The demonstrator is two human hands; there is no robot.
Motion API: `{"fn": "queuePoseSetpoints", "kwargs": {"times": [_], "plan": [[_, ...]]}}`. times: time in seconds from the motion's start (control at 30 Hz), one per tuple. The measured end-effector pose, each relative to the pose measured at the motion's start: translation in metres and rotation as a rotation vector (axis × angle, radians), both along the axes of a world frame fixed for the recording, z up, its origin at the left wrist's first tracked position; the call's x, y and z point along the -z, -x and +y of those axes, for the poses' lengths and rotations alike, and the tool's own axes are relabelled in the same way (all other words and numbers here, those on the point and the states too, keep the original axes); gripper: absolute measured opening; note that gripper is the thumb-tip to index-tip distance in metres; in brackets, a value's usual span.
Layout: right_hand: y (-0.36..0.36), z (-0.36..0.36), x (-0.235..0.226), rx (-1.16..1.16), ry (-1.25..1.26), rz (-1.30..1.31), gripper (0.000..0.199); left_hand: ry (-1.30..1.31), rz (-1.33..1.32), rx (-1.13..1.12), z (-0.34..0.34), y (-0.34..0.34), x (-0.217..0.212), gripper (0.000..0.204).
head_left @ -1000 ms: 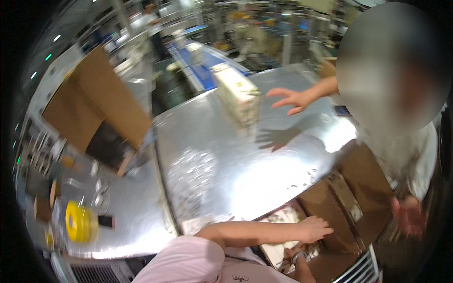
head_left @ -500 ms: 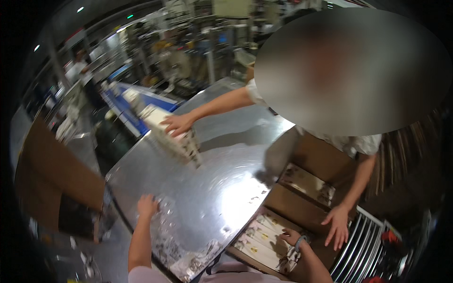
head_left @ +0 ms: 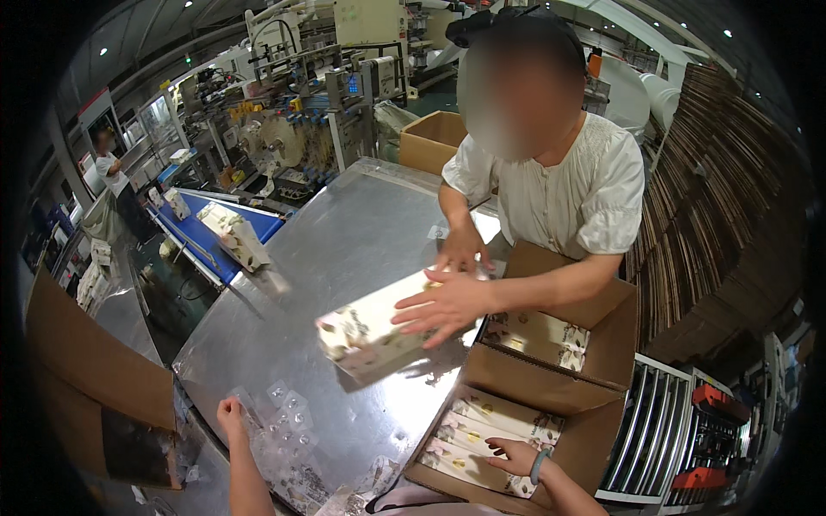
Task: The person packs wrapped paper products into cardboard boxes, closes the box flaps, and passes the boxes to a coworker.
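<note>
Left grip point(head_left: 230, 415) curled at eight o'clock, beside transparent plastic point(head_left: 288, 417)! Right grip point(head_left: 514, 456) spread at five, over floral packs point(head_left: 503, 411) inside the open cardboard box point(head_left: 595, 437)!

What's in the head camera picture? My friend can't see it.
A person's right hand is over patterned packages in an open cardboard box, while their left hand is beside clear plastic on a metal table. Opposite, a co-worker handles another package.

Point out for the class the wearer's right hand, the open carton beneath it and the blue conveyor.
Right hand point(head_left: 515, 458): head view, back of the hand.
Open carton point(head_left: 592, 432): head view, inside of its right wall.
Blue conveyor point(head_left: 196, 237): head view, bare belt.
</note>
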State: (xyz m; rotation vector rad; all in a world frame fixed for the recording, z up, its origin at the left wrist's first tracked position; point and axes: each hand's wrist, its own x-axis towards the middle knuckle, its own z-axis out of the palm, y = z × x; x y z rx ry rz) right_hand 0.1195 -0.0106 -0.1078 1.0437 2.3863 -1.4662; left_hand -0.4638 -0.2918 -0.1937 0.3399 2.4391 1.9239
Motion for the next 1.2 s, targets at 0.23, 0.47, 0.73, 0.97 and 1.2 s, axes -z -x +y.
{"fn": "queuePoseSetpoints", "kwargs": {"times": [0.23,0.47,0.73,0.97,1.2], "plan": [[0.004,0.007,0.011,-0.046,0.022,0.014,0.058,-0.638,-0.448,-0.113,-0.019,0.005,-0.004,0.003],[0.023,0.013,-0.019,0.029,0.154,0.129,0.05,-0.859,-0.513,0.276,0.027,-0.058,-0.109,0.019],[0.117,0.0,-0.101,0.416,0.547,0.876,0.032,-0.564,-1.178,1.292,0.184,-0.289,-0.171,0.03],[0.075,0.007,-0.062,0.65,0.266,0.694,0.01,-0.422,-1.508,1.048,0.221,-0.347,-0.15,0.025],[0.063,0.023,-0.053,0.931,0.469,0.668,0.011,-0.104,-1.036,1.086,0.242,-0.358,-0.154,0.031]]}}
